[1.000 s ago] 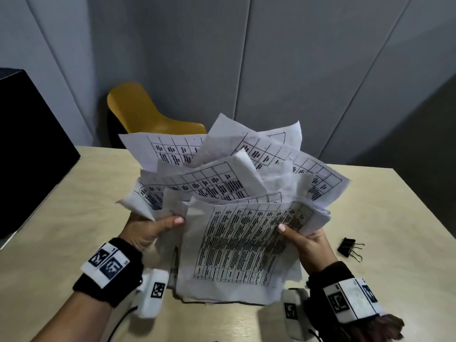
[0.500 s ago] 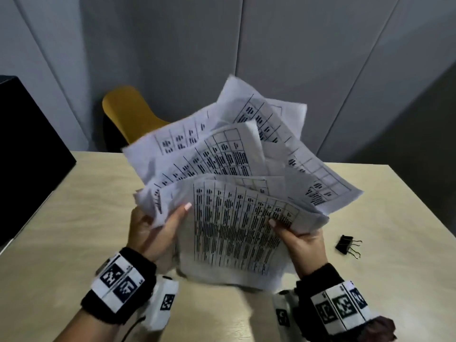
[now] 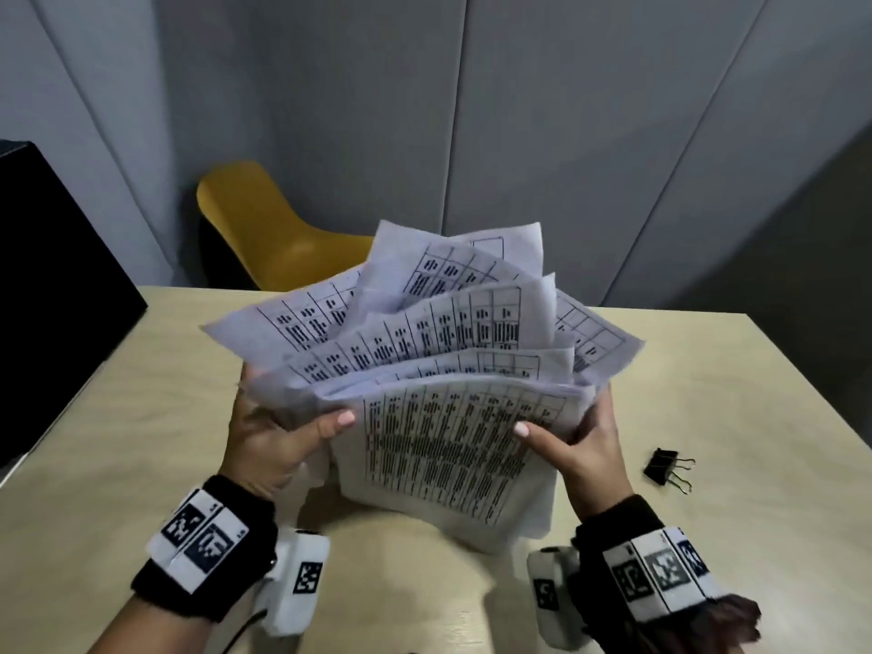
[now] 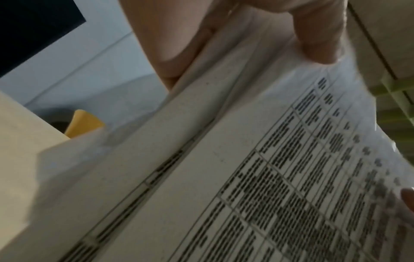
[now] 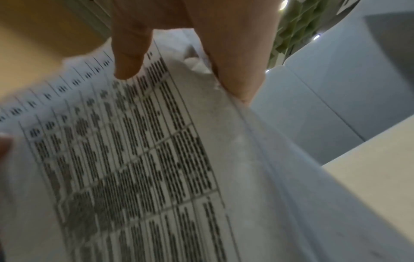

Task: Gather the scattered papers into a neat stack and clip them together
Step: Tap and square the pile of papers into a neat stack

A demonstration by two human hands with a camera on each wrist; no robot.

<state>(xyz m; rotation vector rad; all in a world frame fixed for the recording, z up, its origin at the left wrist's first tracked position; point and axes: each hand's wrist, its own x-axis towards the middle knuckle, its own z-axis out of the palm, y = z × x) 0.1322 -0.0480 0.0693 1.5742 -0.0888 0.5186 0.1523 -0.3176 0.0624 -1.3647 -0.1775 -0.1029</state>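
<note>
A loose bundle of white papers point(image 3: 443, 446) printed with black tables stands on its lower edge on the table, its upper sheets fanned out unevenly. My left hand point(image 3: 278, 436) grips the bundle's left side, thumb on the front sheet. My right hand point(image 3: 580, 441) grips the right side the same way. In the left wrist view the papers point(image 4: 257, 177) fill the frame, with my left hand point(image 4: 246, 53) pinching their edge. The right wrist view shows the papers point(image 5: 156, 159) with my right hand point(image 5: 179, 62) holding them. A black binder clip point(image 3: 666, 468) lies on the table right of my right hand.
The light wooden table point(image 3: 141, 441) runs to a far edge with a yellow chair point(image 3: 269, 228) behind it. A black monitor point(image 3: 52, 285) stands at the table's left side. Grey wall panels close the back.
The bundle was lifted and tilted upright, then its lower edge came down on the table. The fanned sheets have drawn closer together. Both hands kept their hold and the clip has not moved.
</note>
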